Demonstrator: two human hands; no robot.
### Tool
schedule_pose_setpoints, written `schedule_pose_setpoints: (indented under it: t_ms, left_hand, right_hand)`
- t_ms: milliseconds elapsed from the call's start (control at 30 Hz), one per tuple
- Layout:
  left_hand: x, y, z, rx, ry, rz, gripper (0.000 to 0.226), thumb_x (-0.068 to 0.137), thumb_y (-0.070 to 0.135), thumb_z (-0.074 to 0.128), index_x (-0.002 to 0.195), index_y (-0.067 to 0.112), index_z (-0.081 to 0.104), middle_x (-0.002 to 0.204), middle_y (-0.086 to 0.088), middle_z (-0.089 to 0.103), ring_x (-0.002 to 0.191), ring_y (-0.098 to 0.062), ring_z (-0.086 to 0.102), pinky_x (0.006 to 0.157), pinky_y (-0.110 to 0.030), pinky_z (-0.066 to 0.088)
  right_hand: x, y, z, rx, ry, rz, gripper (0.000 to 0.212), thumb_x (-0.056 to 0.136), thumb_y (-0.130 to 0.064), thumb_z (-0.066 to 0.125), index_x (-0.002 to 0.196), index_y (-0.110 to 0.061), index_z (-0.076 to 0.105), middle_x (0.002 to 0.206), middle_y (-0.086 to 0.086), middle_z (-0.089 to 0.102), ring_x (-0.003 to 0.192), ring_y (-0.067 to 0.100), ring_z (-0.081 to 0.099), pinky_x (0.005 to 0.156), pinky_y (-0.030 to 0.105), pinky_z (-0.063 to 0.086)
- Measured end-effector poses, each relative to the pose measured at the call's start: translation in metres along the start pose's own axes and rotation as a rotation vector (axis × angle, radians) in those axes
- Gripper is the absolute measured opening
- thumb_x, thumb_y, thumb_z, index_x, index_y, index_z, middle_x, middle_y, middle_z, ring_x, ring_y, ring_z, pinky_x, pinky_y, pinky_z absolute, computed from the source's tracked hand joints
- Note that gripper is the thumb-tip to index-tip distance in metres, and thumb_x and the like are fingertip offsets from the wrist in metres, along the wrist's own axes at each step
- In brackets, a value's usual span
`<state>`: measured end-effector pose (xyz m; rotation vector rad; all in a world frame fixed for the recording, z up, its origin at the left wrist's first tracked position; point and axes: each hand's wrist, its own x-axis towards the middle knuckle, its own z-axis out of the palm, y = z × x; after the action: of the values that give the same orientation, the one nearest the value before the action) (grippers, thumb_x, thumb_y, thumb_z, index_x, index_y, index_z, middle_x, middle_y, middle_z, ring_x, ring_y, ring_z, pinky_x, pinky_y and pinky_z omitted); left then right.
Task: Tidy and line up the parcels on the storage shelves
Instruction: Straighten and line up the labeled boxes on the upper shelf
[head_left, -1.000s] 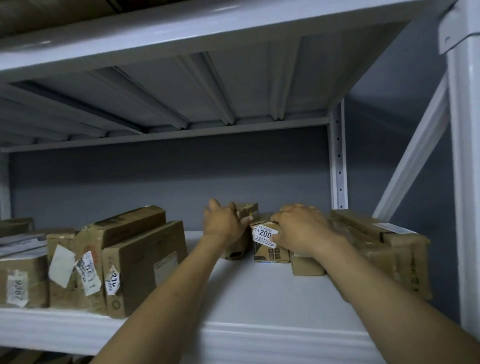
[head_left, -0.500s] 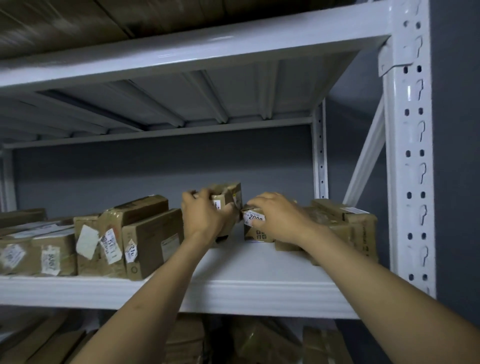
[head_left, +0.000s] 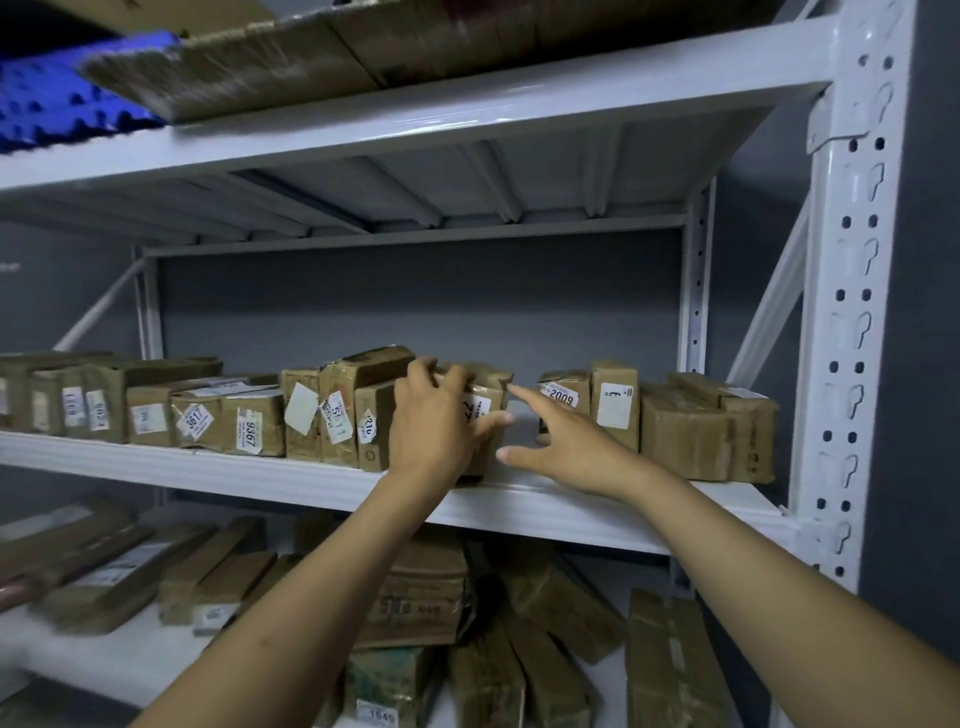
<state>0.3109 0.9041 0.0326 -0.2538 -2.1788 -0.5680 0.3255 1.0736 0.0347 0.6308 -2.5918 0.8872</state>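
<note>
A row of brown taped parcels with white number labels stands along the middle shelf (head_left: 519, 512). My left hand (head_left: 436, 421) grips a small brown parcel (head_left: 485, 400), fingers over its top and thumb on its front, next to the parcel labelled 21 (head_left: 374, 431). My right hand (head_left: 561, 447) is off the boxes, fingers spread, index finger pointing at the gap beside that small parcel. To its right stand the parcel labelled 2009 (head_left: 563, 392) and a taller one (head_left: 615, 402).
More parcels (head_left: 706, 431) fill the shelf's right end by the white perforated upright (head_left: 852, 312). Labelled boxes (head_left: 228, 421) line the left part. The lower shelf holds a loose jumble of parcels (head_left: 519, 623). Cardboard and blue foam (head_left: 52, 98) lie on the top shelf.
My left hand has carried the small parcel leftward and set it beside the parcel labelled 21. My right hand has let go of the 2009 parcel and opened. The view has pulled back.
</note>
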Motion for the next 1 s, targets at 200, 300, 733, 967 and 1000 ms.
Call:
schedule_pose_setpoints:
  t_ms: [200,300,733,967,1000]
  left_hand:
    - [0.006,-0.023,-0.026,-0.160,-0.113,0.092,0.050,0.088,0.028,0.068,0.135,0.020,0.053,0.136,-0.006,0.047,0.123,-0.023,0.047,0.098,-0.025,0.037]
    - [0.015,-0.046,-0.039,-0.019,0.043,0.196,0.047,0.089,0.026,0.066,0.134,0.019,0.055,0.134,-0.008,0.051,0.123,-0.027,0.045,0.100,-0.035,0.038]
    - [0.057,-0.143,-0.050,0.193,-0.344,0.182,0.091,0.079,0.036,0.075,0.150,0.041,0.019,0.154,-0.001,0.023,0.139,-0.027,0.022,0.114,-0.048,0.022]
    - [0.062,-0.156,-0.038,0.131,-0.242,0.197,0.094,0.073,0.048,0.077,0.149,0.031,0.024,0.150,0.004,0.029,0.134,-0.025,0.032,0.114,-0.048,0.024]
    - [0.063,-0.157,-0.036,0.128,-0.230,0.206,0.091,0.073,0.049,0.076,0.147,0.031,0.027,0.149,0.005,0.030,0.133,-0.025,0.033,0.113,-0.048,0.024]
  right_hand:
    - [0.011,-0.014,0.010,-0.029,0.017,-0.016,0.076,0.084,-0.046,0.069,0.147,-0.039,0.027,0.150,-0.004,0.036,0.131,0.018,0.041,0.103,0.033,0.040]
    - [0.019,-0.018,0.016,-0.084,0.047,-0.025,0.062,0.089,-0.041,0.065,0.142,-0.035,0.033,0.141,-0.002,0.046,0.118,0.013,0.046,0.091,0.029,0.041]
    - [0.062,-0.052,0.054,-0.142,0.197,0.032,0.024,0.098,-0.040,0.049,0.107,-0.025,0.033,0.113,-0.002,0.043,0.080,0.005,0.051,0.057,0.020,0.041]
    - [0.083,-0.060,0.079,-0.114,0.276,0.077,0.048,0.096,-0.039,0.055,0.133,-0.019,0.031,0.132,0.005,0.046,0.104,0.019,0.058,0.075,0.025,0.049]
    - [0.086,-0.060,0.081,-0.116,0.279,0.090,0.050,0.095,-0.040,0.055,0.134,-0.018,0.031,0.133,0.006,0.045,0.106,0.020,0.058,0.074,0.025,0.049]
